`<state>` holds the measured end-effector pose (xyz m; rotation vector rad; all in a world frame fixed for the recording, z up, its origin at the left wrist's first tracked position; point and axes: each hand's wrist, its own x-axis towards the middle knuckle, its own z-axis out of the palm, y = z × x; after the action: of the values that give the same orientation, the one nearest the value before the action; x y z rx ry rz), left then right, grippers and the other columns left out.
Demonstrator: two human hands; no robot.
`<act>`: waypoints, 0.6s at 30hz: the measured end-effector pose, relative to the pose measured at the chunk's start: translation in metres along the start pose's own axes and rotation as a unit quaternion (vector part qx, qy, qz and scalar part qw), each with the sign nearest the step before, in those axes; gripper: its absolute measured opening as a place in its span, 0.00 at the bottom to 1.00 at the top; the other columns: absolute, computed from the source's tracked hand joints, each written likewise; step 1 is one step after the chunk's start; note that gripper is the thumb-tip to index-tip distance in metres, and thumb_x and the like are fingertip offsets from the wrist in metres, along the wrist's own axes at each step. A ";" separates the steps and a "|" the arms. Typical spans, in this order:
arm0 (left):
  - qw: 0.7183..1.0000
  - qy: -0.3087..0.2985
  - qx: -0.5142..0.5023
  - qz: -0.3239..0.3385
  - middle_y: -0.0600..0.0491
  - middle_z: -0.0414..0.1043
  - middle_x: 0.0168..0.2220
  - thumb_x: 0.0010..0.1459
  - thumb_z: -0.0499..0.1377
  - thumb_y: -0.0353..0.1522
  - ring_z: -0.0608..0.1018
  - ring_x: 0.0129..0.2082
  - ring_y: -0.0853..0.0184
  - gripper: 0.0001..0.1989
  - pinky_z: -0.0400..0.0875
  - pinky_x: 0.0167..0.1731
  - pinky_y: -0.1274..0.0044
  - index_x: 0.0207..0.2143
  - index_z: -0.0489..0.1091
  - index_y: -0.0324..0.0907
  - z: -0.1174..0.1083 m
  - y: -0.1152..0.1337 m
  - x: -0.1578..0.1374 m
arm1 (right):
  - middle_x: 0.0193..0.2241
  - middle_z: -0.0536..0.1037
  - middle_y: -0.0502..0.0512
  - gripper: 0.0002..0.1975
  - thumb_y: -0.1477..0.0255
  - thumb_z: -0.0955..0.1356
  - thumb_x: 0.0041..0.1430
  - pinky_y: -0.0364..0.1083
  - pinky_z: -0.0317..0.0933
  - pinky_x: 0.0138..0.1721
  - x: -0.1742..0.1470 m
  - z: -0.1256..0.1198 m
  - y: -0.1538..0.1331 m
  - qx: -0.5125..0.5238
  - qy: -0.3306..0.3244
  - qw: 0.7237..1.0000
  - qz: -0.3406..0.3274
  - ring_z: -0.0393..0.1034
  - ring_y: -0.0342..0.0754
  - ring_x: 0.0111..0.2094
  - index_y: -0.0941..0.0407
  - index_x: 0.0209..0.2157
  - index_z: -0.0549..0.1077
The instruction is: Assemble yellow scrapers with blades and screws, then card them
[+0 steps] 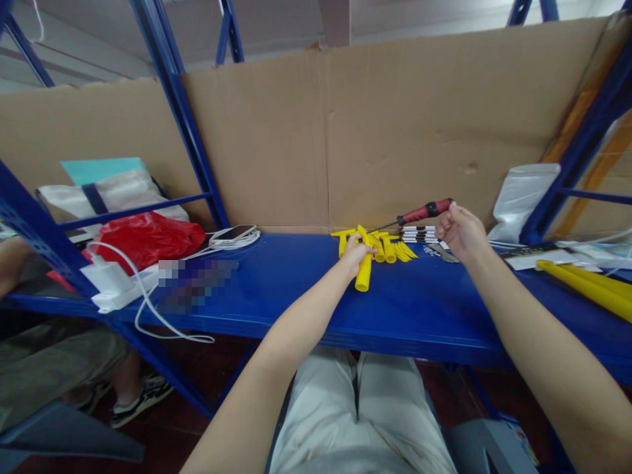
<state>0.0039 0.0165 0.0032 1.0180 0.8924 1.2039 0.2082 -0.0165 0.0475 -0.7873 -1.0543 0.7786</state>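
Note:
My left hand (353, 254) is wrapped round a yellow plastic piece with a tubular handle (363, 275), whose open end points down toward me. In my right hand (463, 232), the fingers pinch the butt end of a screwdriver with a red and black handle (419, 213). Its thin shaft slopes down left to the yellow piece; whether the tip touches it or sits inside I cannot tell. Behind and beside my left hand lie several more yellow handles (390, 253) and thin yellow strips (405, 251).
Black-and-white small packs (419, 234) are stacked behind the yellow parts, near metal blades (443, 253). Long yellow pieces (587, 284) lie at right. On the left are a phone (237, 232), a red bag (148, 240) and a power strip (126, 293). Cardboard (266, 145) backs the blue shelf (286, 283). A person sits at far left.

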 end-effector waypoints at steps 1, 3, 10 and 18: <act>1.000 0.002 0.000 -0.001 0.57 0.69 0.27 0.38 0.57 0.14 0.73 0.24 0.70 0.31 0.67 0.24 0.79 0.45 0.62 0.45 0.001 0.000 -0.001 | 0.16 0.59 0.42 0.20 0.57 0.70 0.52 0.39 0.53 0.15 0.001 -0.001 0.001 0.000 0.011 1.000 -0.005 0.55 0.38 0.14 0.54 0.23 0.58; 1.000 0.004 0.000 -0.003 0.57 0.69 0.27 0.38 0.57 0.14 0.73 0.24 0.70 0.32 0.66 0.23 0.79 0.46 0.61 0.45 0.002 0.001 -0.002 | 0.15 0.60 0.42 0.20 0.57 0.71 0.50 0.40 0.53 0.14 0.003 -0.002 0.004 0.006 0.032 0.999 -0.009 0.55 0.38 0.14 0.53 0.23 0.58; 1.000 -0.008 0.003 -0.002 0.55 0.71 0.31 0.37 0.58 0.15 0.74 0.25 0.69 0.35 0.68 0.24 0.78 0.48 0.60 0.47 0.000 0.000 -0.002 | 0.12 0.55 0.40 0.16 0.60 0.71 0.48 0.39 0.51 0.13 0.007 -0.007 0.007 0.030 0.060 0.998 0.007 0.50 0.38 0.12 0.53 0.26 0.63; 1.000 -0.004 0.009 0.005 0.55 0.71 0.30 0.39 0.57 0.14 0.73 0.24 0.70 0.32 0.67 0.26 0.78 0.47 0.60 0.45 0.001 0.001 -0.002 | 0.14 0.58 0.42 0.12 0.58 0.68 0.55 0.40 0.53 0.16 0.003 -0.005 -0.001 0.047 0.009 0.998 0.038 0.55 0.40 0.15 0.52 0.30 0.66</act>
<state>0.0039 0.0144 0.0046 1.0427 0.8939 1.2010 0.2141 -0.0152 0.0478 -0.7563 -0.9693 0.8783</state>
